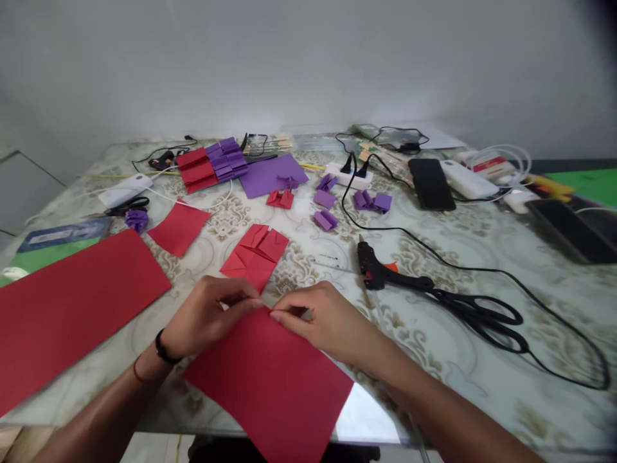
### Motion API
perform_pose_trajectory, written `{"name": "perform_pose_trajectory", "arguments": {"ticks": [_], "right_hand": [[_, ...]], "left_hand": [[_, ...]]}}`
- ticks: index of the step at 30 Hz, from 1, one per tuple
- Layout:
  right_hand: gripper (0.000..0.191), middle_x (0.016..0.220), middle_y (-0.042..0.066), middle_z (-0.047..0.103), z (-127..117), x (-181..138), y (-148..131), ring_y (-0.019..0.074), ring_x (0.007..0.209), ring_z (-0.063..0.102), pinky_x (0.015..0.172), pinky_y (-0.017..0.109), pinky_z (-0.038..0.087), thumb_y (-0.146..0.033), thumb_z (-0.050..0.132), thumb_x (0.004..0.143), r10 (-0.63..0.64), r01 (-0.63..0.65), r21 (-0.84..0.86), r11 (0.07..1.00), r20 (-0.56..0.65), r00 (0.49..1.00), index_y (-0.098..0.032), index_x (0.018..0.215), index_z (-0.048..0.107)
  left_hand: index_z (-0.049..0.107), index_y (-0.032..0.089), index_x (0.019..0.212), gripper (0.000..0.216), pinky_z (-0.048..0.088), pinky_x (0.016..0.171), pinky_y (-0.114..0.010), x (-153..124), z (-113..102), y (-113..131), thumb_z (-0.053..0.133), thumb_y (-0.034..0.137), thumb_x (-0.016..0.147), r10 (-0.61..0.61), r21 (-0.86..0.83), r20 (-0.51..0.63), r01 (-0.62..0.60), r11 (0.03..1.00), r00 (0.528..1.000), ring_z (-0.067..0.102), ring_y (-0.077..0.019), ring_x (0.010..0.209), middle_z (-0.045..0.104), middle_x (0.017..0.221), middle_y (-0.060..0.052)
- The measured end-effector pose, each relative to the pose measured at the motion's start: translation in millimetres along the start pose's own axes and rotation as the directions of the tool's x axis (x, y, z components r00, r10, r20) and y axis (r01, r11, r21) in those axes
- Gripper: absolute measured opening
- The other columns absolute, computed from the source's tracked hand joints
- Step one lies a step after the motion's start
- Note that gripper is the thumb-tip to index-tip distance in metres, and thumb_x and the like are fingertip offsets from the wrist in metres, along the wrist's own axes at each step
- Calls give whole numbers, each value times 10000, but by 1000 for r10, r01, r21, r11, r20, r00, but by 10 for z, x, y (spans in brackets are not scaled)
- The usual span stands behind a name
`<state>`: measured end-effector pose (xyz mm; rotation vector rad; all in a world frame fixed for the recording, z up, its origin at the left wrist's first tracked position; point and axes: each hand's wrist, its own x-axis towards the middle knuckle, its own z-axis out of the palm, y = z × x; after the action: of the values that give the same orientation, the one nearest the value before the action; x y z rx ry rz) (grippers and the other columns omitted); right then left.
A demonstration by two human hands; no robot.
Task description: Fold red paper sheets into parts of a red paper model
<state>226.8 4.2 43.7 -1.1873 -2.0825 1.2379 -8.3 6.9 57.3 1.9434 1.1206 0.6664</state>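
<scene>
A square sheet of red paper [274,379] lies at the table's front edge, one corner hanging over it. My left hand [214,315] pinches its far corner between thumb and fingers. Close beside it, my right hand [322,315] pinches the same sheet at that corner. Just beyond both hands lies a creased, folded piece of red paper [255,254]. To the left are a large red sheet [81,308] and a smaller red piece [179,228].
A black glue gun [373,265] and black-handled scissors [482,315] lie at right, with a cable looping round them. Small folded purple pieces [325,220], a white power strip [349,175] and a black phone [431,184] are farther back. Purple paper [265,177] lies behind the folded red piece.
</scene>
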Motion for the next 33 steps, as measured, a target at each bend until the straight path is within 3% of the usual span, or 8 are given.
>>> {"name": "perform_pose_trajectory", "arguments": {"ticks": [10, 14, 17, 20, 25, 27, 30, 33], "right_hand": [[171, 693, -38, 732, -293, -442, 56, 106, 644, 647, 645, 218, 456, -150, 627, 883, 24, -14, -64, 998, 166, 986, -205, 771, 744], [155, 675, -33, 714, -517, -638, 148, 133, 622, 628, 624, 258, 437, -169, 648, 884, 69, -15, -233, 972, 224, 972, -226, 771, 738], [167, 815, -9, 770, -584, -618, 88, 168, 730, 694, 681, 284, 481, -269, 614, 966, 63, -49, -249, 967, 47, 997, -254, 876, 754], [144, 1040, 33, 800, -438, -464, -73, 209, 948, 726, 824, 319, 529, -304, 614, 981, 27, -50, -143, 988, -158, 987, -252, 991, 748], [76, 880, -19, 771, -113, -207, -293, 151, 831, 691, 781, 264, 507, -176, 693, 890, -6, 9, 46, 999, -68, 998, -228, 858, 738], [116, 801, -33, 738, -69, -168, -327, 133, 763, 663, 726, 242, 491, -122, 681, 858, -2, 7, 99, 995, -53, 999, -216, 803, 722], [134, 736, -44, 690, -51, -154, -349, 122, 705, 624, 689, 234, 472, -78, 676, 804, -15, 18, 124, 992, -27, 1000, -203, 761, 697], [159, 723, -46, 659, -28, -152, -365, 117, 679, 598, 663, 231, 453, -42, 661, 764, -57, 56, 120, 991, 7, 998, -198, 737, 676]], "left_hand": [[778, 193, 800, 180, 479, 524, -171, -350, -531, -69, 766, 353, 883, -120, -6, -340, 126, 992, 933, 647, -128, 610, 747, 728, -8], [743, 179, 834, 280, 404, 452, -165, -536, -338, -138, 717, 442, 925, -249, -58, -300, 243, 968, 921, 583, -114, 535, 684, 638, 9], [705, 184, 884, 302, 427, 489, -178, -604, -73, -129, 650, 466, 976, -281, -71, -321, 273, 960, 904, 609, -127, 582, 688, 686, 8], [699, 191, 906, 284, 483, 549, -215, -599, 144, -43, 636, 457, 984, -255, -48, -326, 253, 966, 910, 660, -159, 635, 727, 747, -12], [690, 205, 876, 205, 509, 601, -217, -521, 228, 119, 618, 358, 990, -180, -38, -341, 177, 983, 923, 671, -149, 648, 738, 780, -8], [707, 205, 919, 200, 508, 594, -214, -492, 184, 151, 614, 363, 999, -167, -53, -305, 158, 986, 938, 679, -147, 657, 752, 808, -11], [763, 219, 1070, 210, 534, 642, -221, -439, 101, 194, 700, 387, 961, -145, -39, -118, 141, 989, 982, 711, -157, 724, 807, 923, -26], [824, 236, 1025, 162, 511, 642, -212, -376, 61, 256, 737, 345, 943, -86, 30, 11, 86, 996, 996, 649, -123, 643, 819, 861, -4]]}}
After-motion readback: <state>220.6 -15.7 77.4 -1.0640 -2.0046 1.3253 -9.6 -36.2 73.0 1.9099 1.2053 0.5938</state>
